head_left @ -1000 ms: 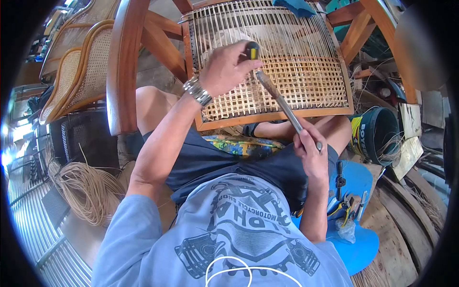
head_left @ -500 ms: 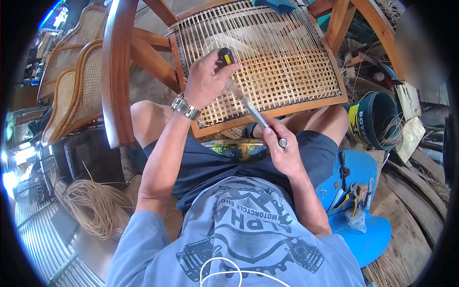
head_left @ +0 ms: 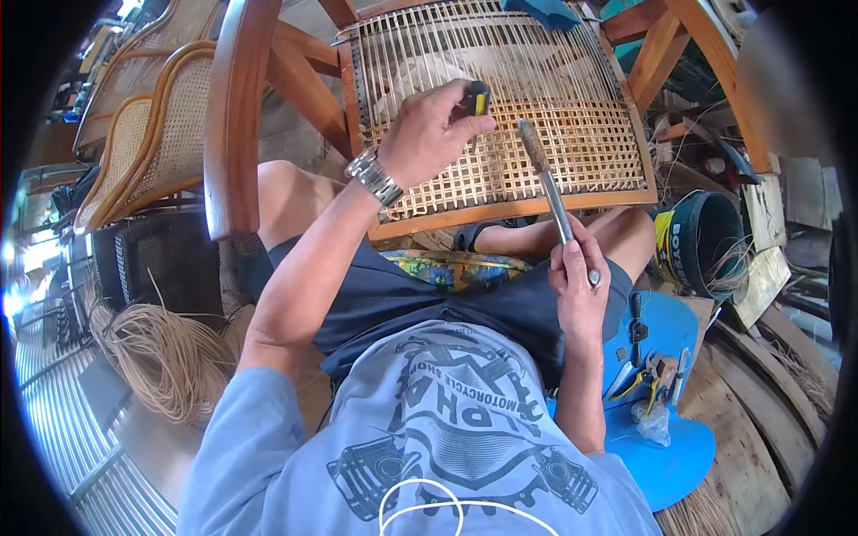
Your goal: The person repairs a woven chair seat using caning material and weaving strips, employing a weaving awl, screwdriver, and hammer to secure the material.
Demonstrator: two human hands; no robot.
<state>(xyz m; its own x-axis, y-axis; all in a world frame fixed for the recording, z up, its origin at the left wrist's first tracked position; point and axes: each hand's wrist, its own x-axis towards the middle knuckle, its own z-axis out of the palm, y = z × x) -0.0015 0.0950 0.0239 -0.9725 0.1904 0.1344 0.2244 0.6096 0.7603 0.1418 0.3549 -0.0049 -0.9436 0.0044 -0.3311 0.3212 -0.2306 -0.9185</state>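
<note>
My left hand (head_left: 427, 134) is closed around the black and yellow handle of a screwdriver-like tool (head_left: 482, 98), above the woven cane seat (head_left: 527, 161). Its lower end is hard to make out against the weave. In my right hand (head_left: 581, 277) is a hammer (head_left: 556, 204) with a shiny metal handle and a rusty brown head, held apart from the left hand's tool. The seat's near half has a square weave; its far half shows mostly lengthwise strands. A wooden frame (head_left: 518, 211) surrounds it.
Curved chair arms (head_left: 234, 134) rise beside the seat. A coil of cane (head_left: 165, 362) lies at lower left. On the right stand a dark bucket (head_left: 702, 241) and a blue plastic surface (head_left: 657, 464) bearing pliers (head_left: 636, 382) and other tools. Blue cloth (head_left: 543, 12) lies on the far seat.
The hammer has swung away from the left hand's tool, to the right. My left hand has shifted right over the seat, still gripping the handle. The whole view has shifted slightly.
</note>
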